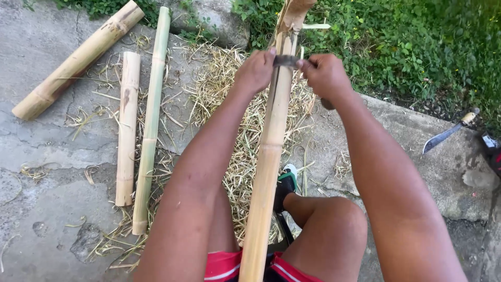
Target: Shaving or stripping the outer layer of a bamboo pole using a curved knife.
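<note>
Hands gripped a flat metal blade (286, 60) across a smooth, pale bamboo pole (270, 151): left hand (255, 70) and right hand (324, 75) closed on its ends, above dry shavings (229, 89) on cracked concrete (47, 209).

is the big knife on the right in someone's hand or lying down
Lying down: the knife rests flat on the concrete, untouched. Both hands, left hand and right hand, grip a blade across the bamboo pole.

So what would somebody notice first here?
Both hands, left and right, pull a blade across a long bamboo pole held between the knees. Three more poles lie on the concrete to the left, and a knife lies at the right.
</note>
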